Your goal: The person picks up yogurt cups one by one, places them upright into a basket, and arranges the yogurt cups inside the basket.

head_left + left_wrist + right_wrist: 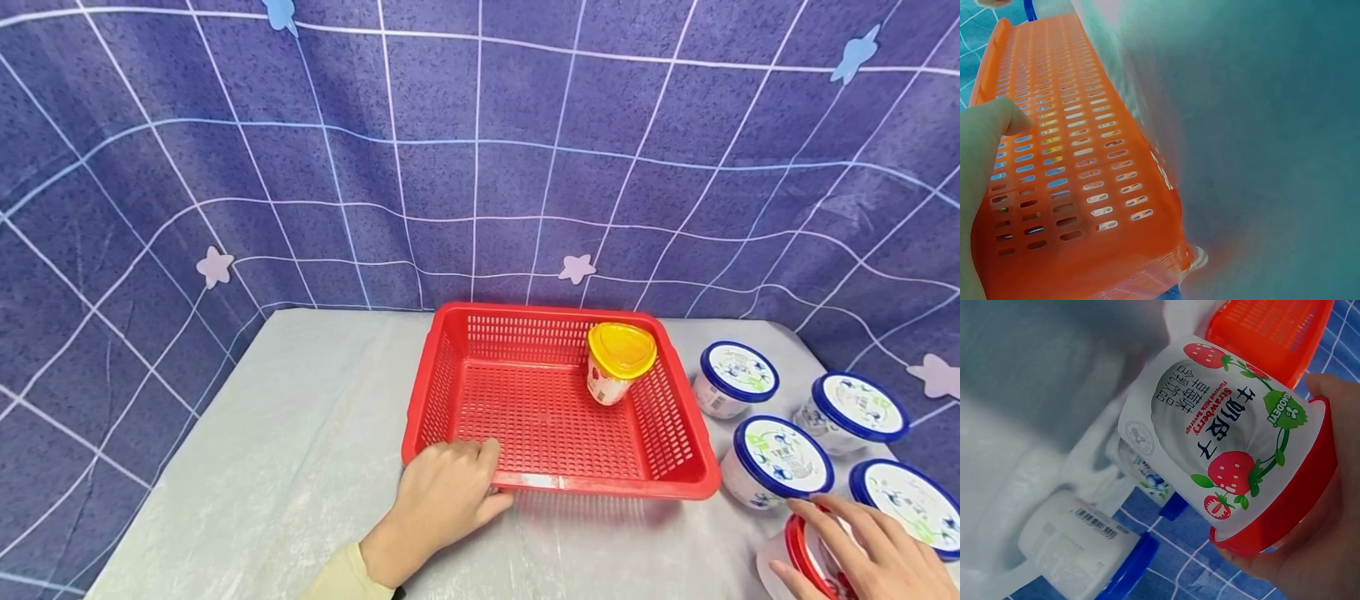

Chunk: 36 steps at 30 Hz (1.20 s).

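My left hand (446,492) grips the near rim of a red perforated plastic basket (637,486), fingers over the edge and thumb against the outer wall. In the left wrist view, the thumb lies on the slotted side of the basket (1066,206). Inside the basket, at the back right, stands a cup with a yellow lid (621,350). To the right of the basket, my right hand (877,542) holds a tub of strawberry milk beverage (1229,444) by its red lid. The tub is tilted, with printed strawberries facing the right wrist camera.
Several blue-lidded white tubs (783,454) stand right of the basket, close around the right hand. A grey-white cover (300,442) lies over the table. Behind it hangs a blue curtain (480,175) with a line grid and stars.
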Each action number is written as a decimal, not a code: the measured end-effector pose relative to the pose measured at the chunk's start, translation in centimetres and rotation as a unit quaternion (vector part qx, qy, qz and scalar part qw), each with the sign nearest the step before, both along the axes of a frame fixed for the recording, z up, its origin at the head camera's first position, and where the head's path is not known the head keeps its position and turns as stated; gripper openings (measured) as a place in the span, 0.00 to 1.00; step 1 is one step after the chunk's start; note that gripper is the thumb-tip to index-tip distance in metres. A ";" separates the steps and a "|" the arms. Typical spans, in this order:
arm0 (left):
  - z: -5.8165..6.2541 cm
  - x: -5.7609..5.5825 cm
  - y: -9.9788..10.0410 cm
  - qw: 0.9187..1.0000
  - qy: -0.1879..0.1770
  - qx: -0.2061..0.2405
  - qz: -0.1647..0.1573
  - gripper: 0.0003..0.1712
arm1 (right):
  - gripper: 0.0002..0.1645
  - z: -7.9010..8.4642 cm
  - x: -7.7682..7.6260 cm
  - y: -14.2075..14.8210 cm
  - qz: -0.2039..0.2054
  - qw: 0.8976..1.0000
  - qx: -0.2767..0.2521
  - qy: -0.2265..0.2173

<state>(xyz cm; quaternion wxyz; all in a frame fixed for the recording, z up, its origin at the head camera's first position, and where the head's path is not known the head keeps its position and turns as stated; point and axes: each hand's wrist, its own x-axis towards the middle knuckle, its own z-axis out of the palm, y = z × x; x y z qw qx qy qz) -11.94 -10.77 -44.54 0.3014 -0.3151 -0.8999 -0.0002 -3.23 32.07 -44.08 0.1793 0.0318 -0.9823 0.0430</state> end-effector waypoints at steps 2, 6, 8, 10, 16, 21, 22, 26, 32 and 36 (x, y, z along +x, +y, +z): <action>0.0 0.0 0.0 1.000 -0.001 0.000 0.001 0.31 | 0.54 0.2 0.1 -0.2 0.005 1.000 -0.003 0.005; 0.0 0.0 0.0 1.000 -0.003 0.000 0.002 0.31 | 0.54 0.5 0.2 -0.5 0.017 1.000 -0.006 0.021; 0.0 0.0 0.0 1.000 -0.003 0.000 0.003 0.32 | 0.54 0.7 0.1 -0.7 0.024 0.999 -0.008 0.030; 0.0 0.0 0.0 1.000 -0.003 0.000 0.003 0.32 | 0.55 0.9 0.0 -0.8 0.030 0.999 -0.011 0.043; 0.0 0.0 0.0 1.000 -0.006 0.001 0.003 0.31 | 0.55 2.0 -0.2 -1.4 0.040 0.997 -0.020 0.063; 0.0 0.0 0.0 1.000 -0.009 0.001 0.002 0.31 | 0.56 3.0 -0.2 -1.6 0.033 0.998 -0.013 0.057; 0.0 0.0 0.0 1.000 -0.009 0.001 0.002 0.31 | 0.56 3.2 -0.2 -1.6 0.031 0.998 -0.011 0.057; 0.0 0.0 0.0 1.000 -0.008 0.001 0.002 0.32 | 0.57 3.7 -0.2 -1.5 0.035 0.997 -0.015 0.064; 0.0 0.0 0.0 1.000 -0.010 0.001 0.001 0.31 | 0.55 4.1 -0.8 -1.2 0.089 0.988 -0.034 0.123; 0.0 0.0 0.0 1.000 -0.014 0.000 0.001 0.31 | 0.54 4.3 -1.0 -1.2 0.094 0.988 -0.033 0.121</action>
